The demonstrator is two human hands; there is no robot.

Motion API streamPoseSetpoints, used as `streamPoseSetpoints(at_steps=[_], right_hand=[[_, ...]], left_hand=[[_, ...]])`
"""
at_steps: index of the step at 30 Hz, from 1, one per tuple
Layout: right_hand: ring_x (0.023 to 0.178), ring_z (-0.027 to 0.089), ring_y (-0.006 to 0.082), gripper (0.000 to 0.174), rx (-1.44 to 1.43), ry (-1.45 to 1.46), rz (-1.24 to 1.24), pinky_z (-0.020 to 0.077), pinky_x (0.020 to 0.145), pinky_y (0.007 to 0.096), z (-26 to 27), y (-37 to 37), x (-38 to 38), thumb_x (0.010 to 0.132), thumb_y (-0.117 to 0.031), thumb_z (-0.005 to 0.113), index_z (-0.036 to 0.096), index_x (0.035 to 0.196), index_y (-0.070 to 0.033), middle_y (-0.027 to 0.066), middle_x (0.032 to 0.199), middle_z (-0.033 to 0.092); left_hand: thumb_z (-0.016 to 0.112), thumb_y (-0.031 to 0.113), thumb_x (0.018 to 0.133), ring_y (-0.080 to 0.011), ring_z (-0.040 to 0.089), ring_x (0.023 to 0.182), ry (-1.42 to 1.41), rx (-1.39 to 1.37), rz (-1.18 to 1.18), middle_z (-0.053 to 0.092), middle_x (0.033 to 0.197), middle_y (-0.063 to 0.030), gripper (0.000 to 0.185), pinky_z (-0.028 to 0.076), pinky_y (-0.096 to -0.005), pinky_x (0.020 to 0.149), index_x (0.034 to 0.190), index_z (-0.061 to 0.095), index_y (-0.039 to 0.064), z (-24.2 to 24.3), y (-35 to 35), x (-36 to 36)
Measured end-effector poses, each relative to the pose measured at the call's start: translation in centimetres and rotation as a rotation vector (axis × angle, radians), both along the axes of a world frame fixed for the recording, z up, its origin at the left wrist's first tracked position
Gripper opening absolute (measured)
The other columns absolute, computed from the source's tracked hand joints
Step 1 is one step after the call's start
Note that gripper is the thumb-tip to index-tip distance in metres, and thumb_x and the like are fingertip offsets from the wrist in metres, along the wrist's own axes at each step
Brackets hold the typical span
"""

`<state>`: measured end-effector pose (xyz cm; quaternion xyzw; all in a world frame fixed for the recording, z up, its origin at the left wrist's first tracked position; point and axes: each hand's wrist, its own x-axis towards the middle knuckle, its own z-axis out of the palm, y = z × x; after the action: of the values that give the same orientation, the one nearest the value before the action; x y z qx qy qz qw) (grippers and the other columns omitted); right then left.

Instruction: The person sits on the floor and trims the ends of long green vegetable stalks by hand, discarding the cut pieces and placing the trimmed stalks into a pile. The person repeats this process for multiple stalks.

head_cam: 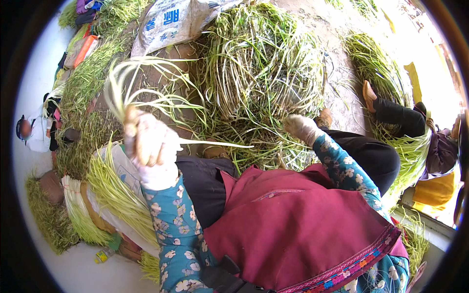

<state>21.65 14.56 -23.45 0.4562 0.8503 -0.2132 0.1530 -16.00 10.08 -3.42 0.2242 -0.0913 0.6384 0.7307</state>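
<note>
My left hand (pixel 150 141), in a pale thin glove, is raised at the left and a little blurred. It grips a small bunch of long pale-green stalks (pixel 126 86), whose ends curl over above the fist. One white stalk (pixel 220 143) sticks out to the right of this hand. My right hand (pixel 301 128), also gloved, is curled beside the lower right of a big heap of green stalks (pixel 256 69). Whether its fingers hold anything is hidden. Loose stalks and trimmings (pixel 263 146) lie between my feet, below the heap.
A white woven sack (pixel 172 25) with printing lies beyond the heap. At my left are a bundle of light-green stalks (pixel 117 190), a tied bundle (pixel 78 208) and a bottle (pixel 104 254). People sit at the far left (pixel 38 132) and right (pixel 439 154), among more stalks.
</note>
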Motion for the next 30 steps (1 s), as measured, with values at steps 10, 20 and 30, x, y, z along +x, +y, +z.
streamPoseSetpoints(at_steps=[10, 20, 30], right_hand=[[0.094, 0.064, 0.013, 0.023, -1.035, 0.775, -0.177, 0.0507, 0.083, 0.0298, 12.2, -7.4, -11.2, 0.095, -0.017, 0.065, 0.069, 0.112, -0.004, 0.0039, 0.102, 0.071], [0.064, 0.052, 0.0047, 0.044, -1.245, 0.865, -0.237, 0.042, 0.063, 0.0193, 13.4, -6.0, -10.2, 0.097, -0.039, 0.06, 0.06, 0.13, -0.01, -0.0001, 0.09, 0.069], [0.101, 0.062, 0.0157, 0.03, -0.435, 1.046, -0.235, 0.0497, 0.083, 0.029, 15.5, -1.2, -11.9, 0.087, -0.013, 0.074, 0.065, 0.113, -0.001, 0.0102, 0.109, 0.067]], left_hand=[[0.047, 0.017, 0.103, -0.0044, 0.03, 0.037, -0.015, -0.175, 0.083, 0.039, 0.054, 0.0039, 0.044, 0.025, -0.0225, 0.034, 0.141, 0.043, -0.004, -2.6, 0.4, 0.7], [0.05, 0.019, 0.102, -0.0047, 0.032, 0.048, 0.108, -0.362, 0.217, 0.05, 0.074, -0.0008, 0.049, 0.026, -0.0217, 0.046, 0.145, 0.037, 0.0, -4.2, 0.3, 0.4], [0.049, 0.025, 0.103, -0.0062, 0.029, 0.043, 0.198, -0.47, 0.166, 0.046, 0.064, 0.0006, 0.05, 0.028, -0.0231, 0.042, 0.142, 0.038, -0.005, -4.0, 0.7, 2.5]])
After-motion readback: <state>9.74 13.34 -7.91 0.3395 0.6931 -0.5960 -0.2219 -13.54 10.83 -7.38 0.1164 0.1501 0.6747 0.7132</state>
